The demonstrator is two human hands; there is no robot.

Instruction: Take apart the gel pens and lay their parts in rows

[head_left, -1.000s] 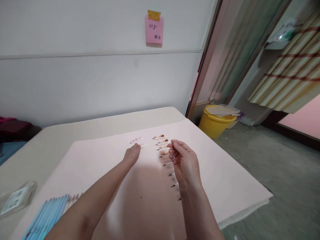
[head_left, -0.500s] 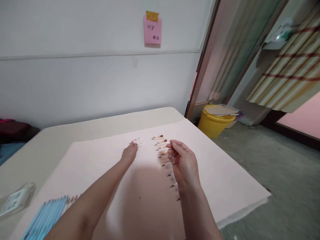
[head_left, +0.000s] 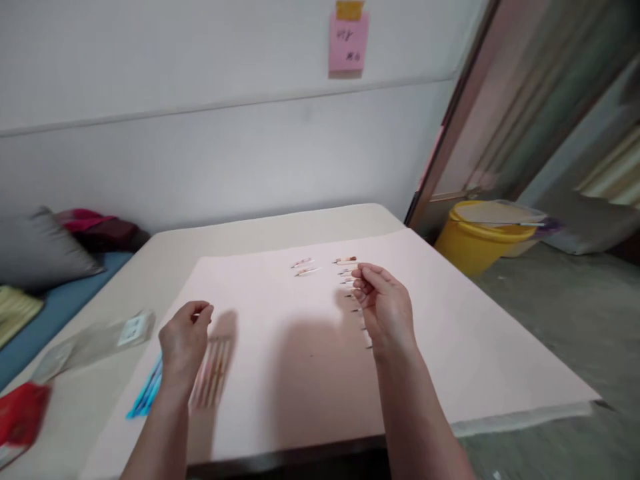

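Observation:
My left hand point(head_left: 186, 340) is raised over the left side of the sheet, thumb and fingertips curled together, with nothing visible between them. Below and beside it lie blue pen barrels point(head_left: 147, 392), partly hidden by the wrist, and a row of pinkish-brown pen barrels point(head_left: 214, 377). My right hand point(head_left: 385, 303) is closed in a pinch at the right; whatever its fingers hold cannot be made out. It covers part of a column of slim, dark-tipped pen pieces point(head_left: 345, 260). Two similar pen pieces point(head_left: 305, 271) lie apart, farther back near the middle.
A pale pink sheet point(head_left: 270, 307) covers much of the table. On the left are a clear plastic package point(head_left: 135, 330) and a red item point(head_left: 23, 413), with a grey cushion point(head_left: 53, 250) beyond. A yellow bucket point(head_left: 465, 243) stands on the floor at right.
My left hand has left the two pen pieces at the back and moved left and nearer, over the barrels. My right hand stays pinched by the column. The view has turned left.

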